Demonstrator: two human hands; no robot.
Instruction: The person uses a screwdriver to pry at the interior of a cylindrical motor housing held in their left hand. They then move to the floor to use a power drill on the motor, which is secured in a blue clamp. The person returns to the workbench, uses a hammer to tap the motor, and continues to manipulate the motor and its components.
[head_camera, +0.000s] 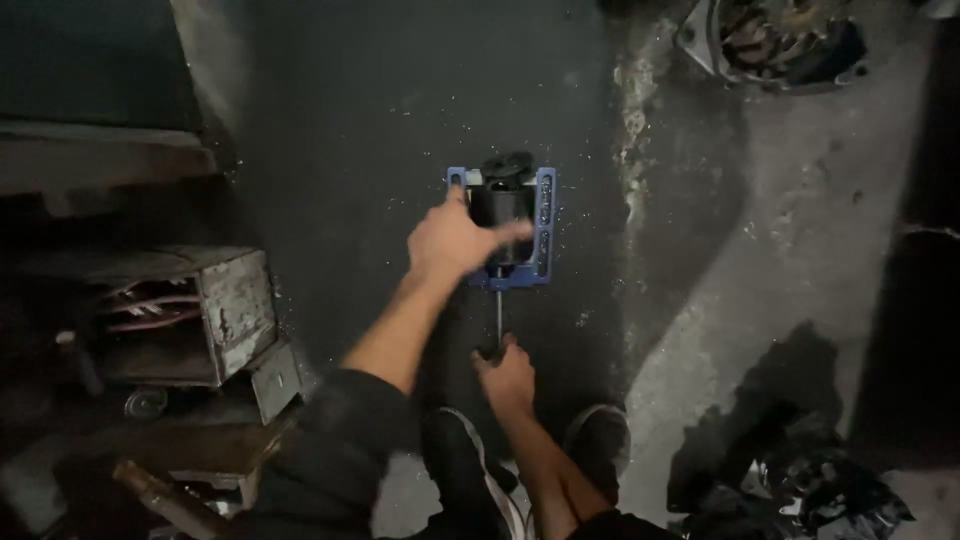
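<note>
Where the dim light reaches it, the floor (340, 120) is dark stained concrete, speckled with pale chips around a small blue vise (543, 215) that sits flat on it, directly ahead of the person's shoes (470, 455). A paler, scuffed patch of floor runs down the right side, edged by a crusty whitish streak (632, 110). The left hand (452, 238) lies spread over the vise, index finger stretched to the frame's far left corner and thumb across a black cylindrical part (502, 200) clamped between the blue rails. The right hand (506, 375) is closed around the handle end of the vise's thin screw rod (498, 315), nearer the body. At the left stands a battered grey metal box (235, 310) with reddish tubes inside, among rusty clutter in shadow. A round metal housing (775, 40) lies at the top right, and crumpled black plastic (800, 490) sits at the bottom right.
</note>
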